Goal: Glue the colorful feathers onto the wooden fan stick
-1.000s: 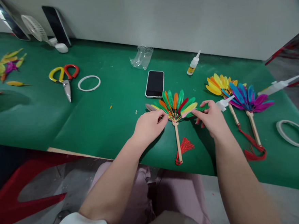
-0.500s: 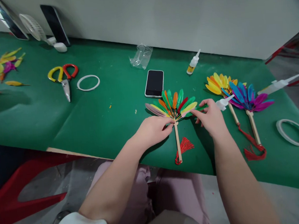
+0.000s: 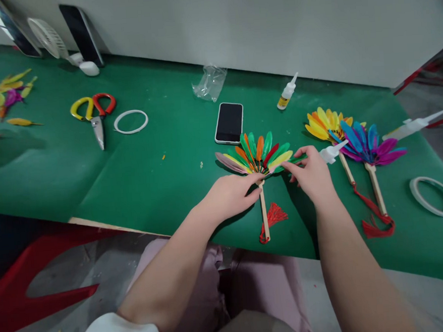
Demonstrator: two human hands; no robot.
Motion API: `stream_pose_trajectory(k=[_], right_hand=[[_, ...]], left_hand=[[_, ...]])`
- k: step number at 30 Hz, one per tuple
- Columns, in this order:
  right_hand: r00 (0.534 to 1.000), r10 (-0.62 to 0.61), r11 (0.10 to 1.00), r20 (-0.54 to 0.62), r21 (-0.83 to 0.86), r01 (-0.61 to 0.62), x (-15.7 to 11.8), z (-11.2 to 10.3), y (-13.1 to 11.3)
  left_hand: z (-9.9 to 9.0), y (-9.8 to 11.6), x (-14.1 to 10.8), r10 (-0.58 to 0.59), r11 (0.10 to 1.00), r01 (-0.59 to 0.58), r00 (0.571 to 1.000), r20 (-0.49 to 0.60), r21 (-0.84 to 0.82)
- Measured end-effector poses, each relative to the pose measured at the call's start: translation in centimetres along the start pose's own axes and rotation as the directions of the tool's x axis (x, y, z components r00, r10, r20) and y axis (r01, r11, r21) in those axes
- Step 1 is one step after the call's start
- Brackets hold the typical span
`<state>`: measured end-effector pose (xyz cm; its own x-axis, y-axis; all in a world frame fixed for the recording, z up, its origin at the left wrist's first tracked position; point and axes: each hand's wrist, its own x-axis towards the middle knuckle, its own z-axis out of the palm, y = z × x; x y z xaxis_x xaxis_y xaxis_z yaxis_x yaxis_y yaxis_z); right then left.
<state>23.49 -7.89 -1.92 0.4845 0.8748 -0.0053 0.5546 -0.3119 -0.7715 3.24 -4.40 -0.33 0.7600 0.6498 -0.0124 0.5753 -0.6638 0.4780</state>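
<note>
A feather fan [image 3: 263, 203] with a pale wooden handle lies before me, its green, orange, red, yellow and greyish-pink feathers spread upward. A red tassel [image 3: 276, 213] hangs from its handle end. My left hand [image 3: 233, 194] is closed on the fan where the feathers meet the handle, index finger over the quill ends and thumb lower. On the fan's right side, my right hand [image 3: 308, 174] pinches a feather between thumb and fingers. A white nozzle [image 3: 333, 151] sticks out just beyond the right hand; whether that hand holds its bottle is hidden.
Right of me lie a yellow feather fan [image 3: 327, 123], a blue-purple one [image 3: 371, 143], a tape roll [image 3: 435, 196] and a larger bottle [image 3: 410, 128]. Behind are a phone [image 3: 229, 123], plastic wrapper [image 3: 211, 83] and small glue bottle [image 3: 286, 93]. Scissors [image 3: 97, 126] and a white ring [image 3: 131, 121] lie left.
My left index finger has slid slightly right across the feather bases, and the hand has shifted a little right. My right hand and the fan stay almost the same.
</note>
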Motion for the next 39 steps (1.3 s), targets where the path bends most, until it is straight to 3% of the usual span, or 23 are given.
stream_pose_trajectory(k=[31,39], right_hand=[[0.996,-0.077,0.989,0.042,-0.121,0.081,-0.24,0.22,-0.32],[0.998,-0.052,0.998,-0.039,-0.046,0.050,-0.29,0.07,-0.50]], left_hand=[[0.10,-0.28,0.03,0.001,1.000,-0.001,1.000,0.008,-0.019],[0.27,-0.19,0.03,0.037,0.999,-0.037,0.999,0.009,0.005]])
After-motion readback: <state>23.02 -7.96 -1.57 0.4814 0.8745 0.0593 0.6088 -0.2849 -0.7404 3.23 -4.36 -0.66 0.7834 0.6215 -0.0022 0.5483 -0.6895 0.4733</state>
